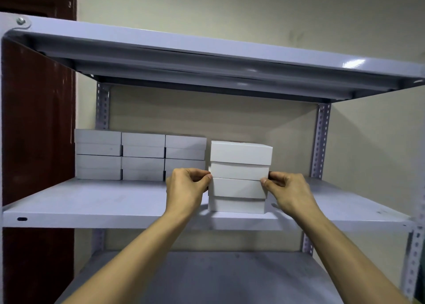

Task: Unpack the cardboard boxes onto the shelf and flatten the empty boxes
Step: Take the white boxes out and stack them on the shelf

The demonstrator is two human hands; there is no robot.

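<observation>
On a grey metal shelf (115, 202) against a cream wall, the left hand (184, 188) and right hand (288, 192) pinched a stack of two white boxes (239, 177) beside three shelved stacks (140, 156).

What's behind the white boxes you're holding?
Behind the held stack only the beige wall shows. The shelf directly behind it is hidden. Both hands, left and right, grip it.

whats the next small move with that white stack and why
Probably slide the held stack back and left: both hands, left hand and right hand, grip its sides, and it sits nearer the shelf front than the stacked rows.
</observation>
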